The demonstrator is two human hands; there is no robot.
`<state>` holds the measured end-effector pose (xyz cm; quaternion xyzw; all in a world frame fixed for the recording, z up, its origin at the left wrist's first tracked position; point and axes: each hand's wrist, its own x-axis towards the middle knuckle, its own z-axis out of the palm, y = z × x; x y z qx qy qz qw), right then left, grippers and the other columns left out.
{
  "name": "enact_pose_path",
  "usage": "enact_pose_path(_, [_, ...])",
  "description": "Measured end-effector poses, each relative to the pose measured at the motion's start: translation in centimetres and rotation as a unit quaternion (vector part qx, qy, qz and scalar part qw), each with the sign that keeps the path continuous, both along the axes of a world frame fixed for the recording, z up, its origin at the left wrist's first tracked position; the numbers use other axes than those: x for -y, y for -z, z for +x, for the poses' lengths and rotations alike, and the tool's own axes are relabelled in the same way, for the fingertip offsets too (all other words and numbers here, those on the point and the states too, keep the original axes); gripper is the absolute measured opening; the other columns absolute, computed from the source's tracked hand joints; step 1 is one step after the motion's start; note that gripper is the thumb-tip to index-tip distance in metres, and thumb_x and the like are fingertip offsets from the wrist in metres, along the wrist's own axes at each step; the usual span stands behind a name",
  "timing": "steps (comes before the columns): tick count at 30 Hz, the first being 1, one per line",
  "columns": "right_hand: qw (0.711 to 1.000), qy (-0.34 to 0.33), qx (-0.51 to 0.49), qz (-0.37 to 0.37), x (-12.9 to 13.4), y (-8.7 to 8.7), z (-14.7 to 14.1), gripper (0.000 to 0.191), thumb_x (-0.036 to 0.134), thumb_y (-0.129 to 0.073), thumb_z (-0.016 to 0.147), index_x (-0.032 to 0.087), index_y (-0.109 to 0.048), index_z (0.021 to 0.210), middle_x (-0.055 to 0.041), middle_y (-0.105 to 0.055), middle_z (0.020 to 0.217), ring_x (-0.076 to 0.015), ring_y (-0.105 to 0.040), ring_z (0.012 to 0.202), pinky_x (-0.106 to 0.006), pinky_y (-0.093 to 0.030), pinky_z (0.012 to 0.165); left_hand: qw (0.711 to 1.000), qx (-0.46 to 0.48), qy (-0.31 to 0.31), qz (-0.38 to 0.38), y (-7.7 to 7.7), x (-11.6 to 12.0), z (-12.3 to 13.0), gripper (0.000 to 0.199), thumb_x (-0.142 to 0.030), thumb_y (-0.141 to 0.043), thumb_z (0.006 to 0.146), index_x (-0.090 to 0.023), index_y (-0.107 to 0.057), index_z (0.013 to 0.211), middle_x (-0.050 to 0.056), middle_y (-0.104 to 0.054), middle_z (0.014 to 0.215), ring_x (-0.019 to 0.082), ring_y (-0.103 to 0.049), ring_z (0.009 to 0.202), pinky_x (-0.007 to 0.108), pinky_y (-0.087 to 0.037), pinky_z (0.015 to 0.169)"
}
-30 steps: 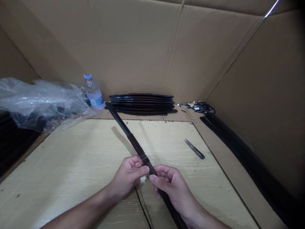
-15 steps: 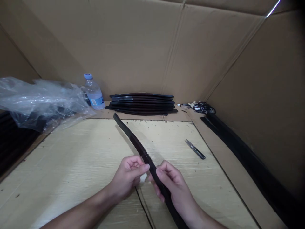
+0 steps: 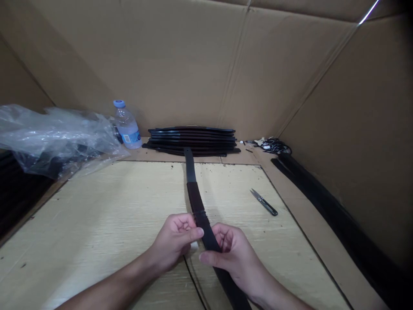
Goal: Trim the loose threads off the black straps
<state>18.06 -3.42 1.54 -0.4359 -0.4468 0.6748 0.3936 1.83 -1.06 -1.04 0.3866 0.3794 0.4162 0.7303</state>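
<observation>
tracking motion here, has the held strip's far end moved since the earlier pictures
Yes, the held strip has swung its far end right relative to the stacked strips.

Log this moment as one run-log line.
left hand grip: on dark strip; right hand grip: on it, nearer wearer; snips: on board, right of strip; bottle: upright, left of stacked strips

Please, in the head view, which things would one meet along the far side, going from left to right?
Crumpled clear plastic → blue-capped plastic bottle → stack of dark strips → tangle of dark cords.
</observation>
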Motion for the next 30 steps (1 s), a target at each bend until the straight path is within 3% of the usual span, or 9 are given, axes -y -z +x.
enact_pose_path(5, [0.998, -0.032, -0.051, -0.015, 0.44, 0.07, -0.24, 0.035, 0.032, -0.072, 0.071, 0.02, -0.039, 0.073, 0.0071, -0.051, 0.055, -0.007, -0.047, 0.046, -0.019, -0.039, 0.045, 1.0, 0.019, 0.004, -0.012, -0.48, 0.13, 0.33, 0.035, -0.031, -0.075, 0.067, -0.014, -0.045, 0.06, -0.005, -0.046, 0.05, 0.003, -0.028, 0.041, 0.017, -0.016, 0.04])
enact_pose_path(9, [0.997, -0.033, -0.051, -0.039, 0.57, -0.16, -0.25, 0.031, 0.042, -0.06, 0.08, 0.022, -0.037, 0.079, 0.0052, -0.056, 0.059, -0.0063, -0.044, 0.039, -0.015, -0.031, 0.034, 1.0, 0.009, 0.004, -0.013, -0.67, 0.24, 0.38, 0.034, -0.032, -0.073, 0.069, -0.015, -0.044, 0.061, -0.006, -0.044, 0.045, 0.002, -0.024, 0.037, 0.016, -0.013, 0.038])
enact_pose_path(14, [0.998, 0.013, -0.055, -0.032, 0.34, -0.74, -0.18, 0.029, 0.043, -0.055, 0.084, 0.018, -0.043, 0.074, 0.0003, -0.059, 0.071, -0.0059, -0.047, 0.049, -0.018, -0.036, 0.044, 1.0, 0.009, -0.024, -0.001, -0.53, 0.11, 0.37, 0.035, -0.032, -0.068, 0.075, -0.015, -0.041, 0.06, -0.009, -0.038, 0.04, 0.001, -0.019, 0.034, 0.015, -0.011, 0.036])
enact_pose_path(19, [0.995, 0.049, -0.072, -0.046, 0.4, -0.43, -0.21, 0.029, 0.037, -0.067, 0.076, 0.017, -0.052, 0.089, -0.001, -0.06, 0.076, -0.0075, -0.049, 0.058, -0.019, -0.04, 0.051, 0.999, 0.042, -0.015, 0.016, -0.29, -0.13, 0.7, 0.027, -0.024, -0.073, 0.069, -0.013, -0.049, 0.066, 0.002, -0.062, 0.063, 0.009, -0.054, 0.053, 0.019, -0.04, 0.051])
enact_pose_path(22, [0.995, 0.05, -0.068, -0.05, 0.48, -0.22, -0.32, 0.041, 0.034, -0.073, 0.07, 0.018, -0.054, 0.103, -0.0023, -0.061, 0.083, -0.0087, -0.05, 0.062, -0.019, -0.043, 0.051, 0.998, 0.057, 0.001, 0.006, -0.1, -0.15, 0.76, 0.026, -0.019, -0.078, 0.063, -0.012, -0.057, 0.078, 0.006, -0.065, 0.075, 0.016, -0.061, 0.069, 0.025, -0.046, 0.063])
enact_pose_path(25, [0.998, 0.023, -0.046, -0.036, 0.47, -0.14, -0.44, 0.035, 0.032, -0.074, 0.069, 0.015, -0.058, 0.095, -0.0029, -0.061, 0.08, -0.0081, -0.05, 0.06, -0.019, -0.044, 0.05, 0.998, 0.054, 0.01, 0.003, 0.05, -0.11, 0.7, 0.027, -0.022, -0.077, 0.065, -0.01, -0.06, 0.082, 0.008, -0.065, 0.077, 0.016, -0.061, 0.069, 0.026, -0.046, 0.063])
enact_pose_path(30, [0.999, 0.028, -0.032, -0.021, 0.64, 0.24, -0.55, 0.032, 0.037, -0.072, 0.07, 0.018, -0.048, 0.078, 0.0046, -0.052, 0.063, -0.0056, -0.044, 0.046, -0.018, -0.042, 0.04, 0.999, 0.042, -0.011, 0.001, -0.01, -0.02, 0.69, 0.027, -0.023, -0.075, 0.067, -0.012, -0.05, 0.061, 0.0, -0.059, 0.057, 0.008, -0.051, 0.05, 0.019, -0.036, 0.049])
